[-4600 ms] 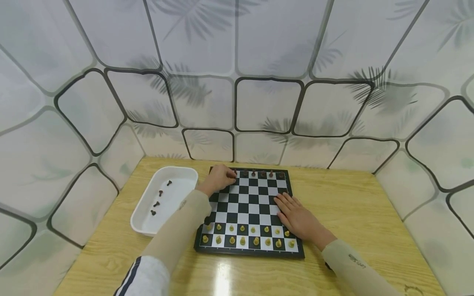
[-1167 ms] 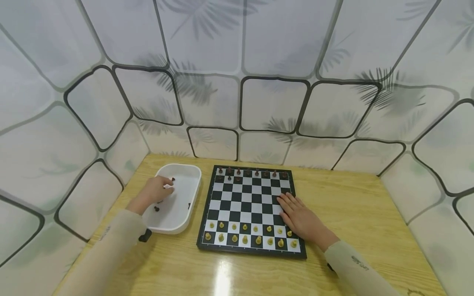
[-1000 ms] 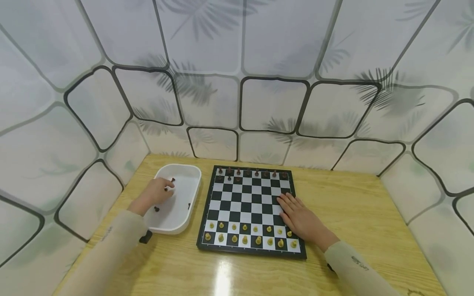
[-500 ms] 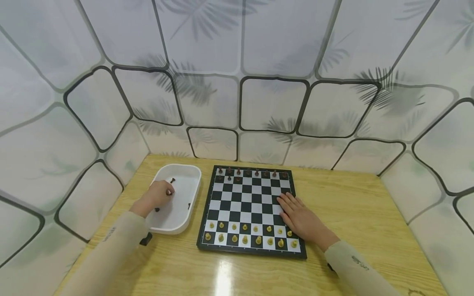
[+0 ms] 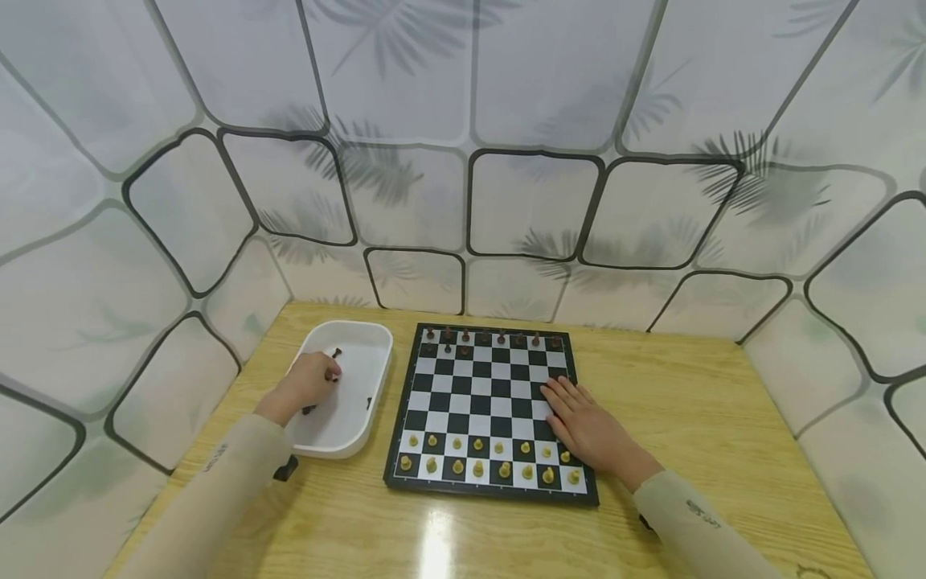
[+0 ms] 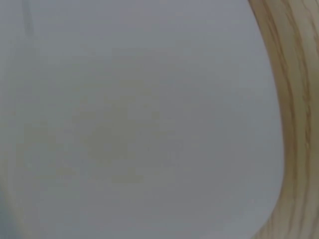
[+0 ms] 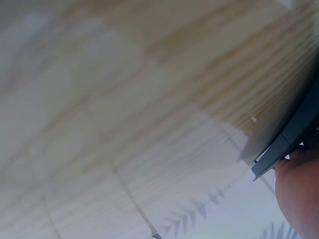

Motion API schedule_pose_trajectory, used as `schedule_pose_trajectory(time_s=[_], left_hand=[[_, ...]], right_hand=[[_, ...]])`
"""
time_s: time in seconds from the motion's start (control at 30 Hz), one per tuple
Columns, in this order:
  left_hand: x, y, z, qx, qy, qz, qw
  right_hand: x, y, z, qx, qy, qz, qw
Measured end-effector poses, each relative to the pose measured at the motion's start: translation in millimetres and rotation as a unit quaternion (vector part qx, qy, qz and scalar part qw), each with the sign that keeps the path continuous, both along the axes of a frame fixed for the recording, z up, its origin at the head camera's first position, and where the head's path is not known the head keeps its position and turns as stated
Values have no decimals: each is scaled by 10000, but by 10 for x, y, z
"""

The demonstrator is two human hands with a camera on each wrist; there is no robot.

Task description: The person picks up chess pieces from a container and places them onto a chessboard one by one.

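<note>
My left hand reaches into the white tray at the left, its fingers curled round a dark chess piece that shows at the fingertips. Another dark piece lies just beyond the hand, and two more rest lower in the tray. My right hand lies flat, palm down, on the right side of the chessboard. Dark pieces line the board's far rows and yellow pieces fill the two near rows. In the left wrist view only the blurred tray shows.
The board and tray sit on a wooden table enclosed by patterned walls on three sides. Bare wood lies to the right of the board and along the near edge. The right wrist view is a blur of table and the board's dark edge.
My left hand left the board's far left corner and went into the tray. Over the last second it slid slightly nearer and curled round a piece. The right hand has not moved.
</note>
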State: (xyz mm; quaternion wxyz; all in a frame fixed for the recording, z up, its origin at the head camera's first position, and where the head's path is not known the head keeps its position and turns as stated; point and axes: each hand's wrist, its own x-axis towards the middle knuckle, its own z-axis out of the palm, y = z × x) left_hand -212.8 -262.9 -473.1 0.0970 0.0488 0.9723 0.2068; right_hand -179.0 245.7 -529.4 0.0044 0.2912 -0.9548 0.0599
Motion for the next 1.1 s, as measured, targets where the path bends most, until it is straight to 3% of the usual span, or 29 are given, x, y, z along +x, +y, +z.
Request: schedule_pose_trajectory(time_s=[0.33, 0.63, 0.77, 0.93, 1.1], left_hand=[[4, 16, -9, 239, 6, 99, 9997], [-1, 19, 36, 289, 316, -1, 9991], [-9, 50, 106, 390, 823, -151, 9957], [-42, 117, 198, 616, 1649, -289, 9840], [-100, 209, 273, 822, 1932, -196, 9775]], right_hand=[[-2, 0, -15, -31, 40, 7, 10000], [6, -6, -4, -36, 17, -15, 10000], [11, -3, 0, -31, -4, -18, 10000], [9, -5, 5, -44, -9, -18, 10000], [2, -5, 3, -47, -33, -35, 10000]])
